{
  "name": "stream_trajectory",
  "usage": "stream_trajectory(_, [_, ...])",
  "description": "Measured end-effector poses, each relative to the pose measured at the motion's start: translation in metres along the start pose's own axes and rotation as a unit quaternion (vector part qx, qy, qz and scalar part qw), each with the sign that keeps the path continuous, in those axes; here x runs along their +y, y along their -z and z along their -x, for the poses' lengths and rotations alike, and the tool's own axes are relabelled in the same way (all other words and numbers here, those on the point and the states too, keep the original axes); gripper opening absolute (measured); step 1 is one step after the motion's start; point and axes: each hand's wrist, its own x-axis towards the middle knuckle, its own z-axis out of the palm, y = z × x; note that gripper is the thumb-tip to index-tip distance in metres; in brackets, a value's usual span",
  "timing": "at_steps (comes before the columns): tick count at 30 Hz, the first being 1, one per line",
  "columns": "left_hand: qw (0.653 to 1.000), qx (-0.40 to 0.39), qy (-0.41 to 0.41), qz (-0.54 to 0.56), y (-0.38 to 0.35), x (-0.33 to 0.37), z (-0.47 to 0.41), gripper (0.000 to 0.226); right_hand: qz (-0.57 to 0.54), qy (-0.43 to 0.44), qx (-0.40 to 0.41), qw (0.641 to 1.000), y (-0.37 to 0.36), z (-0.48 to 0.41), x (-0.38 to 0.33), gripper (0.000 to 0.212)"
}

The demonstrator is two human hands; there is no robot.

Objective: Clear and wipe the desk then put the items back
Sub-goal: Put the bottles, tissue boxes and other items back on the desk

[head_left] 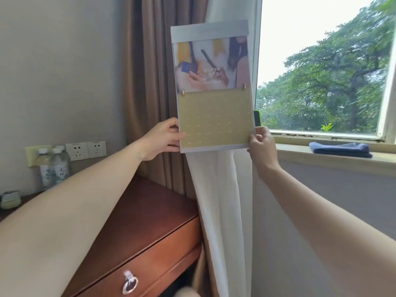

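Board (214, 86), grey-edged with a blurred photo page ringed above a gold dotted panel, stands upright mid-frame before the curtain (220, 200), above the wooden table (150, 211), its lower corners pinched between the hands, left hand (162, 136) and right hand (262, 144).

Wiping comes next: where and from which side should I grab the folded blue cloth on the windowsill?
Pinch the folded blue cloth by its near edge, coming from the room side, slightly above. It lies flat on the windowsill with the window frame close behind, so the far side looks cramped. The left hand and right hand both grip the calendar board; free one first.
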Motion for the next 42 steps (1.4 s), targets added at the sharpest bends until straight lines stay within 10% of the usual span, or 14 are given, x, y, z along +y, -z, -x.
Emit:
stream_trajectory(23, [0.989, 0.134, 0.042, -0.045, 0.097, 0.023, 0.119, 0.017, -0.079, -0.012, -0.121, 0.989, -0.109, 0.065, -0.041, 0.011])
stream_trajectory(42, [0.912, 0.333, 0.179, -0.159, 0.220, 0.027, 0.284, 0.011, -0.190, -0.030, -0.364, 0.911, -0.289, 0.182, -0.083, 0.011])
